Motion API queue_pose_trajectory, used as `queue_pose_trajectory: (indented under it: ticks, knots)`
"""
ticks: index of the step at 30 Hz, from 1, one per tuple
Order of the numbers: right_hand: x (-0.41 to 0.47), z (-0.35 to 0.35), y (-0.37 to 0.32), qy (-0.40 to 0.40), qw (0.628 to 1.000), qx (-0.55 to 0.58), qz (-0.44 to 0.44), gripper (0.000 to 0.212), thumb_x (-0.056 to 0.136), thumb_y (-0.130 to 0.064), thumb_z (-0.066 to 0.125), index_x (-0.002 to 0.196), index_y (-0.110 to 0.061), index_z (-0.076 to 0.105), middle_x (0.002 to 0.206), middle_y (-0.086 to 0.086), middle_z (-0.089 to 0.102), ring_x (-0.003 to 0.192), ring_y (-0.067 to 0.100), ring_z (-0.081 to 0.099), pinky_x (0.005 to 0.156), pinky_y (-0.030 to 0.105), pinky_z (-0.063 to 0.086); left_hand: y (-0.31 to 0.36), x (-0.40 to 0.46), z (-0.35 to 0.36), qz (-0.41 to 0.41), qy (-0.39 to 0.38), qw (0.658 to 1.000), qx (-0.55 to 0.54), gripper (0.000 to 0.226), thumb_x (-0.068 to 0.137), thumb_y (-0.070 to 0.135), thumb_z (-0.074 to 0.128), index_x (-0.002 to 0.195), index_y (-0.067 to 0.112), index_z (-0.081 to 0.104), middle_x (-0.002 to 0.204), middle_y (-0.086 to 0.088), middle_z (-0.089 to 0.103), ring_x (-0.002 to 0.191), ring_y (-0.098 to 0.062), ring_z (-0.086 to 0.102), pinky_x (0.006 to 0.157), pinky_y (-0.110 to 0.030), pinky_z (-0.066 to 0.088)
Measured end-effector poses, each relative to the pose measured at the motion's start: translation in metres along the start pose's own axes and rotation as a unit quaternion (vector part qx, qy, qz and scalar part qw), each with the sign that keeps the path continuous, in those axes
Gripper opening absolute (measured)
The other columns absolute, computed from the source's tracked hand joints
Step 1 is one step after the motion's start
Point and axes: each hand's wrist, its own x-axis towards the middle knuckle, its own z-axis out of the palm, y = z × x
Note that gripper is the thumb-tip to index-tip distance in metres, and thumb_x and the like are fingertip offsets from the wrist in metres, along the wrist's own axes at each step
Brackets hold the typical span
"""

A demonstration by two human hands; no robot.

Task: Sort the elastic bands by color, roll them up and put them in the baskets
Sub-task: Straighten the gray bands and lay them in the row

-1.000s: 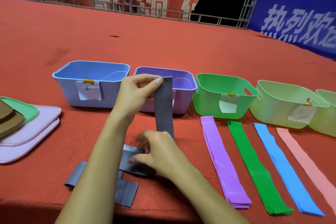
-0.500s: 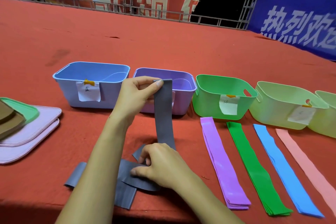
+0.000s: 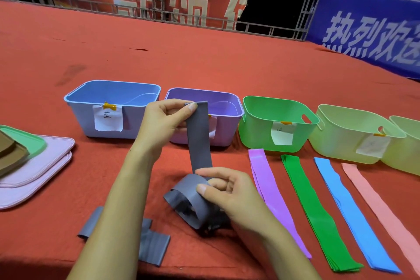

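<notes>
My left hand [image 3: 162,121] pinches the top end of a grey elastic band [image 3: 199,136] and holds it upright in front of the purple basket [image 3: 223,107]. My right hand [image 3: 227,191] grips the band's lower part, curled into a loose loop [image 3: 189,200] just above the cloth. More grey bands [image 3: 152,243] lie flat under my left forearm. Purple [image 3: 270,191], green [image 3: 306,202], blue [image 3: 345,202] and pink [image 3: 372,198] band stacks lie in strips on the right.
A row of baskets stands across the red cloth: blue [image 3: 91,98], purple, green [image 3: 254,125], pale green [image 3: 336,141], and one more [image 3: 406,141] cut by the right edge. Stacked lids [image 3: 36,166] lie at the left. A railing [image 3: 159,13] and banners run behind.
My right hand has lifted the band's lower end off the cloth and curled it into a loop. My left hand still holds the top end in the same place.
</notes>
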Motion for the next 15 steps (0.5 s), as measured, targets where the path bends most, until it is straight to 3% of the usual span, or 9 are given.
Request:
queue_pose_trajectory:
  ticks: [4,7,10,15]
  knots:
    - [-0.001,-0.008,-0.006,0.055,0.994,0.093,-0.009,0.04,0.074,-0.006,0.07,0.114,-0.011,0.072,0.103,0.007,0.08,0.086,0.018,0.072,0.065,0.027,0.054,0.0,0.0,0.001,-0.012,0.019,1.0,-0.003,0.017,0.099,0.021,0.074,0.108,0.008,0.08,0.096,-0.009,0.082,0.084,-0.017,0.079,0.067,-0.023,0.059]
    - [-0.003,-0.006,-0.02,0.056,0.988,0.147,0.004,0.046,0.075,-0.004,0.067,0.12,-0.01,0.071,0.108,0.016,0.078,0.082,0.023,0.069,0.063,0.03,0.051,-0.001,-0.001,0.007,-0.024,0.003,1.0,-0.004,0.017,0.099,0.022,0.074,0.107,0.008,0.081,0.096,-0.011,0.082,0.085,-0.021,0.08,0.068,-0.027,0.06]
    - [-0.005,-0.002,-0.03,0.061,0.982,0.179,0.008,0.023,0.094,-0.01,0.074,0.116,-0.01,0.076,0.105,0.013,0.08,0.079,0.017,0.072,0.063,0.028,0.056,-0.002,-0.003,0.013,-0.031,-0.016,0.999,-0.011,0.018,0.098,0.022,0.075,0.106,0.006,0.081,0.096,-0.014,0.082,0.084,-0.027,0.08,0.066,-0.031,0.061]
    - [-0.003,-0.003,-0.047,0.123,0.961,0.234,-0.076,0.008,0.094,-0.017,0.076,0.101,-0.018,0.076,0.097,0.016,0.076,0.081,0.024,0.067,0.075,0.038,0.051,0.001,-0.005,0.02,-0.041,-0.013,0.999,-0.033,0.018,0.098,0.019,0.076,0.102,0.002,0.08,0.087,-0.014,0.08,0.066,-0.019,0.073,0.053,-0.02,0.052]
